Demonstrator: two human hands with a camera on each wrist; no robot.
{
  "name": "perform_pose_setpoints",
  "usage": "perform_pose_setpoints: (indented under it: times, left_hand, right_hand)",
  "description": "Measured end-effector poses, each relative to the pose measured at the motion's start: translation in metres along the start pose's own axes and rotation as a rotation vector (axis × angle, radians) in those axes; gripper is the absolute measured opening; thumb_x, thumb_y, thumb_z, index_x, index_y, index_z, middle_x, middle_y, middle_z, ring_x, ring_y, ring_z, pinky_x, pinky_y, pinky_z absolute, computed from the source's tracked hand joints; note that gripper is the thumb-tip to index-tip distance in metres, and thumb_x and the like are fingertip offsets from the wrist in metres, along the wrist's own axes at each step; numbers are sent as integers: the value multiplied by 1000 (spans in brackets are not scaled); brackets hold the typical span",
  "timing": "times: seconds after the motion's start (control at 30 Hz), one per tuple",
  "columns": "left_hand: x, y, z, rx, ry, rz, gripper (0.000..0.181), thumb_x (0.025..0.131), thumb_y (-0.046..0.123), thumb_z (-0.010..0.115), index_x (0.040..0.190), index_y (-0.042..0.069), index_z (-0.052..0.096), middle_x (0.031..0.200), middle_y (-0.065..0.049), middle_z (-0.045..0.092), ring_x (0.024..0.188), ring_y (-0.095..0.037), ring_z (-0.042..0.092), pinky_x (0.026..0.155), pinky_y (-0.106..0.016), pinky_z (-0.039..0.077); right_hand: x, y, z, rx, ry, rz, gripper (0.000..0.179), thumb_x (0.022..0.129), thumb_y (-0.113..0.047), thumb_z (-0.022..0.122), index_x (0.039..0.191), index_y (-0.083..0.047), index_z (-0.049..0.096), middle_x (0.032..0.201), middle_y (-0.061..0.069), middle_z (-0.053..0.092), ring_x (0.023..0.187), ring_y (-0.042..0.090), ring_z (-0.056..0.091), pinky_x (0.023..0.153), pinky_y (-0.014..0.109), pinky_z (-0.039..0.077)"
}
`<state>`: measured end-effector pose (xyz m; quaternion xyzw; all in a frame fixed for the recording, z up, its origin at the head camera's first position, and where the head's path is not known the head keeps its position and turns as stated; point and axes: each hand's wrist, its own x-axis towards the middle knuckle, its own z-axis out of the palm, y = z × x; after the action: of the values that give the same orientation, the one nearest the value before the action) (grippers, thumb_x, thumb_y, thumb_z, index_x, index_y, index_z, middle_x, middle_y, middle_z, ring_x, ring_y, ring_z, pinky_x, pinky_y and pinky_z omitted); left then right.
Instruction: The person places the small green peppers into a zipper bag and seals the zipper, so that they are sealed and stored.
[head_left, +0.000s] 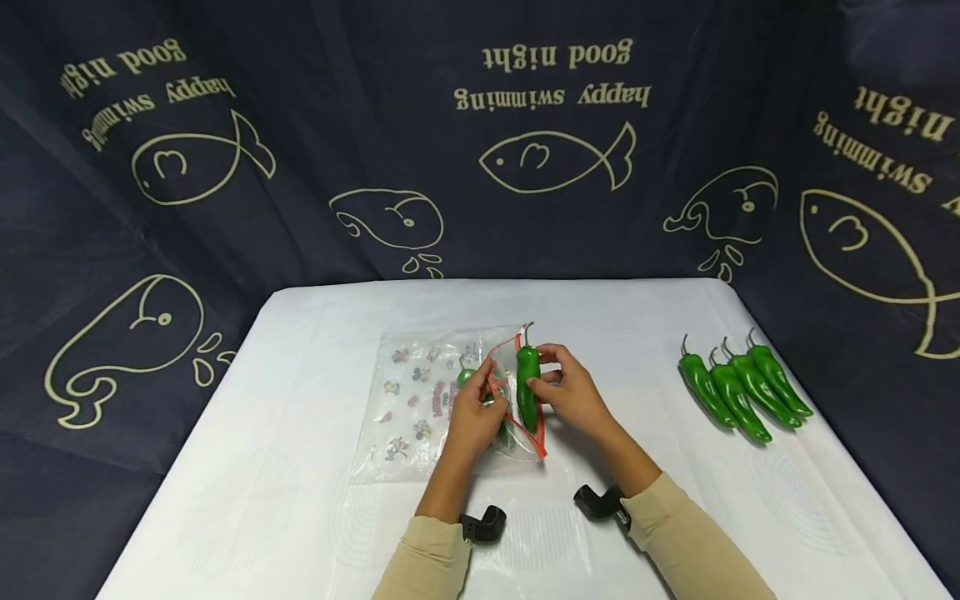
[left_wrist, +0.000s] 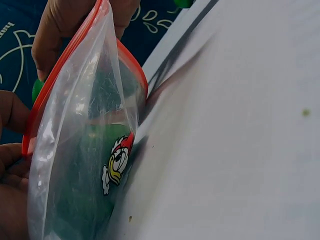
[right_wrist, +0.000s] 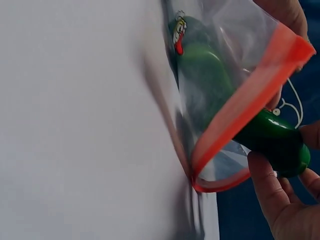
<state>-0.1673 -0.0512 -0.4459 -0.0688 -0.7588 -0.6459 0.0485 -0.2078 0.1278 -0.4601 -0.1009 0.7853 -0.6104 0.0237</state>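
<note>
A clear zip bag (head_left: 382, 458) with cartoon prints and a red zip edge lies on the white table, its mouth spread towards the right. My left hand (head_left: 474, 417) pinches the upper edge of that mouth between thumb and fingers. With thumb and fingers, my right hand (head_left: 576, 398) grips a green chili pepper (head_left: 528, 379), held lengthwise at the opening, stem pointing away. In the right wrist view, the held pepper (right_wrist: 272, 132) crosses the red edge (right_wrist: 245, 107). Inside the bag, more green peppers (right_wrist: 205, 75) show through the plastic, partly hidden by my left hand in the head view.
Several green chili peppers (head_left: 742, 392) lie side by side near the right edge of the white table (head_left: 285, 517). A dark curtain (head_left: 300, 83) with fish drawings hangs behind and along both sides. Black wrist devices (head_left: 486, 525) sit on both forearms.
</note>
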Motion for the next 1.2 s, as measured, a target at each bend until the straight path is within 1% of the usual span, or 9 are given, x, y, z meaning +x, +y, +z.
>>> perform_pose_setpoints:
  times: [0.17, 0.3, 0.37, 0.6, 0.73, 0.83, 0.93, 1.07, 1.2]
  left_hand:
    - [-1, 4, -1, -16, -8, 9, 65, 85, -12, 55, 147, -7, 40, 143, -22, 50, 116, -38, 60, 94, -46, 49]
    - [-1, 2, -3, -29, -16, 9, 67, 84, -11, 56, 148, -6, 38, 146, -21, 48, 117, -37, 59, 85, -29, 52]
    - [0, 1, -4, -39, -19, 8, 68, 84, -10, 56, 149, -6, 37, 147, -20, 46, 119, -37, 59, 82, -25, 52]
    - [2, 0, -3, -52, -23, 40, 66, 84, -12, 55, 148, -7, 39, 147, -21, 45, 119, -39, 58, 94, -47, 49]
    - [7, -23, 1, -28, -21, 58, 69, 84, -10, 56, 150, -2, 39, 148, -18, 45, 117, -35, 60, 86, -39, 52]
    - [10, -43, 3, -34, -26, 69, 71, 84, -8, 58, 151, 3, 39, 151, -15, 44, 118, -30, 60, 81, -31, 52]
    - [10, -47, 3, -42, -32, 72, 72, 84, -7, 58, 152, 5, 39, 151, -13, 43, 119, -28, 60, 80, -29, 52]
    - [10, -42, 4, -44, -39, 84, 72, 83, -11, 57, 151, 1, 38, 151, -17, 43, 117, -32, 60, 85, -37, 51]
    - [6, -21, 1, -54, -50, 99, 69, 83, -13, 55, 149, -4, 38, 149, -22, 42, 118, -39, 58, 90, -46, 50]
  right_hand:
    - [0, 2, 4, -18, -31, 26, 51, 91, -4, 67, 138, -6, 48, 128, 18, 53, 93, 24, 68, 71, 39, 59]
    - [0, 3, 8, -7, -58, 29, 50, 91, -4, 67, 138, -5, 49, 125, 20, 54, 92, 25, 69, 71, 39, 59]
    - [0, 3, 9, -3, -66, 37, 51, 91, -3, 67, 138, -4, 49, 124, 20, 55, 91, 25, 69, 70, 39, 59]
    - [-4, -13, 10, -60, -91, 24, 51, 90, 1, 66, 138, 6, 48, 118, 28, 55, 84, 32, 68, 67, 52, 57]
    - [-4, -8, 10, -138, -76, 14, 50, 89, -3, 69, 136, 2, 52, 114, 22, 58, 77, 21, 65, 59, 40, 57]
    - [-1, 6, 11, -173, -60, 19, 50, 88, -7, 71, 134, -3, 55, 108, 14, 59, 73, 16, 60, 53, 31, 54]
    - [0, 8, 13, -180, -54, 27, 49, 87, -7, 72, 133, -2, 55, 102, 12, 57, 70, 17, 59, 51, 30, 53]
    - [1, 8, 15, -198, -41, 31, 50, 86, -6, 72, 134, -3, 56, 99, 11, 55, 68, 16, 59, 53, 30, 54]
    - [2, 7, 15, -199, -35, 43, 50, 87, -6, 72, 135, -4, 56, 99, 11, 56, 69, 16, 61, 54, 31, 55]
